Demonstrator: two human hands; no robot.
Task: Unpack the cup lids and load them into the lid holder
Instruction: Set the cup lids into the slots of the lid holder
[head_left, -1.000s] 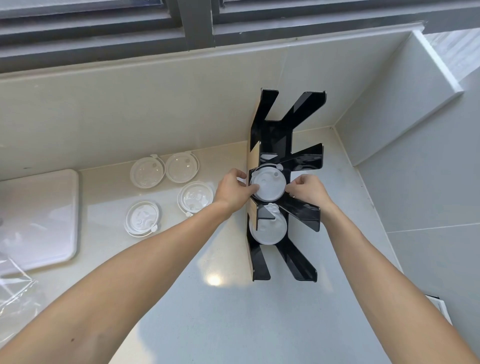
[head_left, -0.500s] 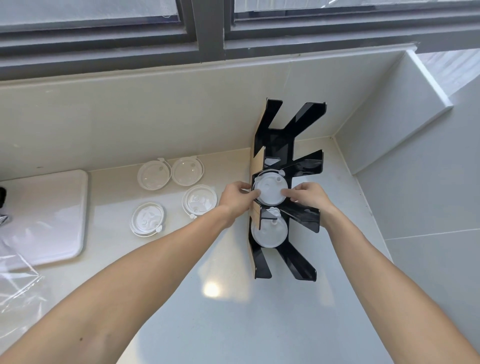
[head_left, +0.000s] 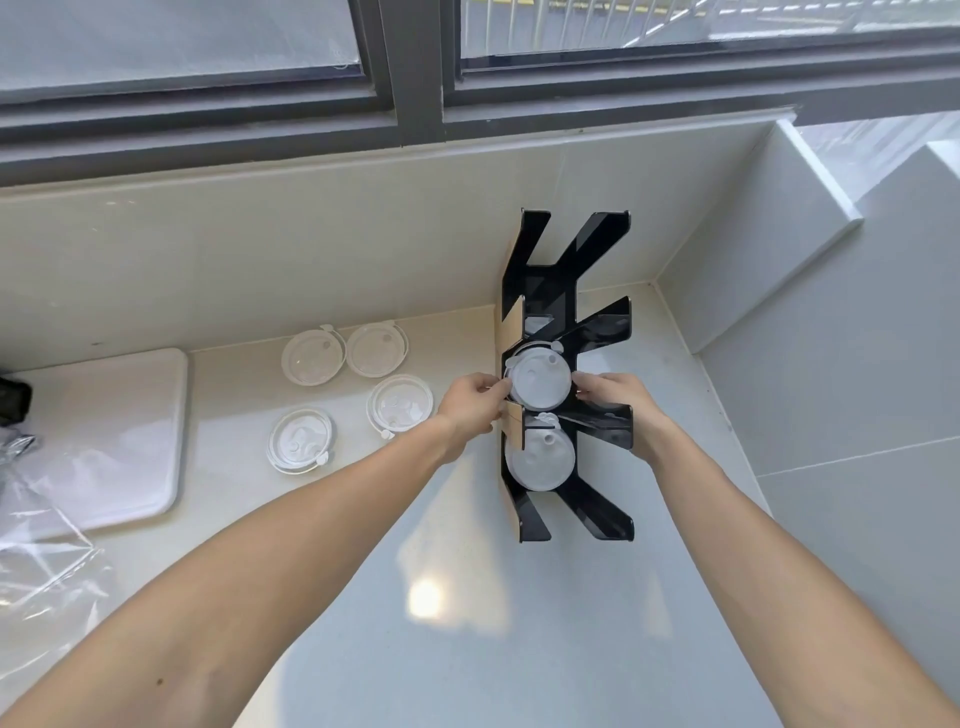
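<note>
Pale counter (head_left: 363, 649) under window, both hands (head_left: 470, 402) (head_left: 615, 397) pinching lid (head_left: 537, 379) in holder (head_left: 597, 332)

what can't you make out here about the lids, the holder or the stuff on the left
- Head view, middle lid stack: its depth, hidden by the top lid and lid holder.
- Left hand and right hand: fingertip contact on the stack, too small.
- Dark object: cut off by the left edge.
- Plastic wrap: contents unclear, transparent.
</note>
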